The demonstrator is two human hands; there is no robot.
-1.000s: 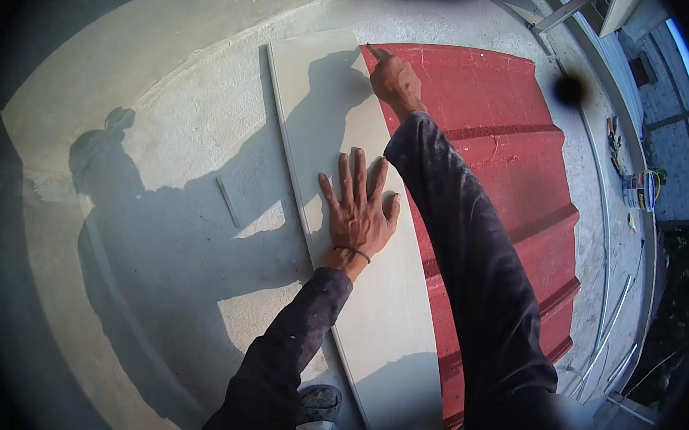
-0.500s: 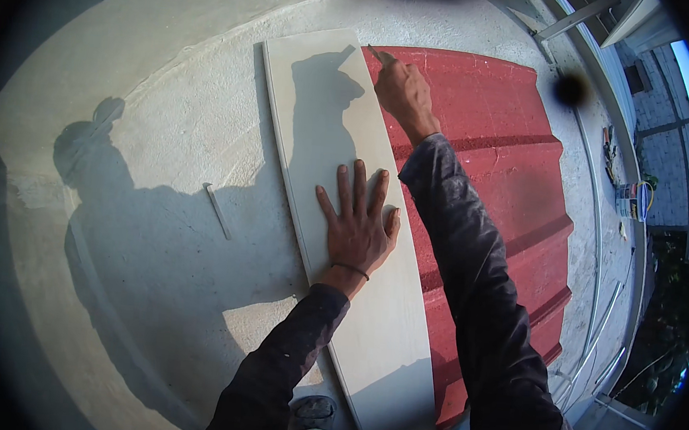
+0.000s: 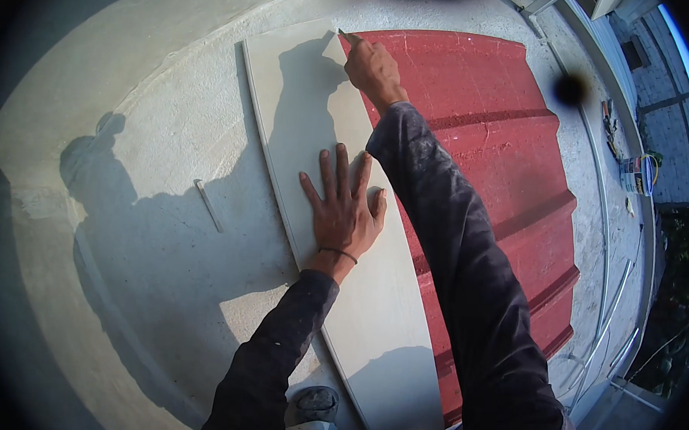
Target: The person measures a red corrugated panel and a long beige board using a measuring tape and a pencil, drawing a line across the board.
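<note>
A long, pale, smooth panel (image 3: 389, 318) lies lengthwise before me, its right side over a red ribbed roofing sheet (image 3: 469, 88). My left hand (image 3: 346, 221) presses flat on the panel's middle, fingers spread. Up at the far right corner of the panel, my right hand (image 3: 377, 72) is closed around a slim pointed tool (image 3: 343, 33). Only the tool's tip shows past the fingers, at the panel's edge; whether it is a knife I cannot tell. Shadows of my arm and hand fall across the panel.
A short thin strip (image 3: 208, 205) lies on the concrete floor (image 3: 174, 259) to the left. Far right are a paint bucket (image 3: 637, 175), hand tools (image 3: 609, 126) and long metal bars (image 3: 611, 313). A low wall (image 3: 56, 107) curves along the left. My shoe (image 3: 316, 405) is beside the panel.
In the picture, the panel's far end and both hands sit further left and higher. My right hand stays closed on the tool at the far corner; the left stays flat.
</note>
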